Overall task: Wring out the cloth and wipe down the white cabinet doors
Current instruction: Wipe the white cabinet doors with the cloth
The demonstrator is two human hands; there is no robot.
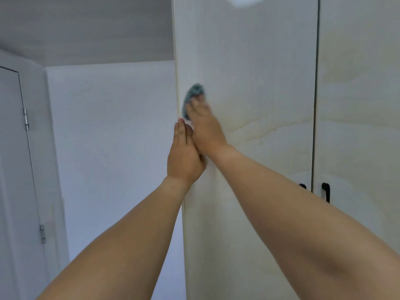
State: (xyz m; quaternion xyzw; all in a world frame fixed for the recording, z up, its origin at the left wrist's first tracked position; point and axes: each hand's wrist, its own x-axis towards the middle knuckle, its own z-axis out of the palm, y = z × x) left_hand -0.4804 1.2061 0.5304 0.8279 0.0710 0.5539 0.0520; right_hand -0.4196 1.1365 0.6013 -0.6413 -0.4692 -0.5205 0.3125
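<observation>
Right hand [205,126] presses blurred cloth [193,94], seemingly flat, on cabinet door [259,83].

Left white cabinet door [249,61]: blue-grey cloth [193,94] pressed flat on it near its left edge by right hand [205,128]. Left hand [184,156] laid just below, touching the right. Right white cabinet door [359,83] alongside; black handles [325,191] set beside the seam. Hinged grey room door [13,169] placed far left.

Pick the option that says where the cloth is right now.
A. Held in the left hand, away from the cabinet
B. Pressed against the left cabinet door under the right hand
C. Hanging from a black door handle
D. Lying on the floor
B: the grey-blue cloth sits flat against the left cabinet door, near its left edge, under the straight fingers of the right hand.
</observation>
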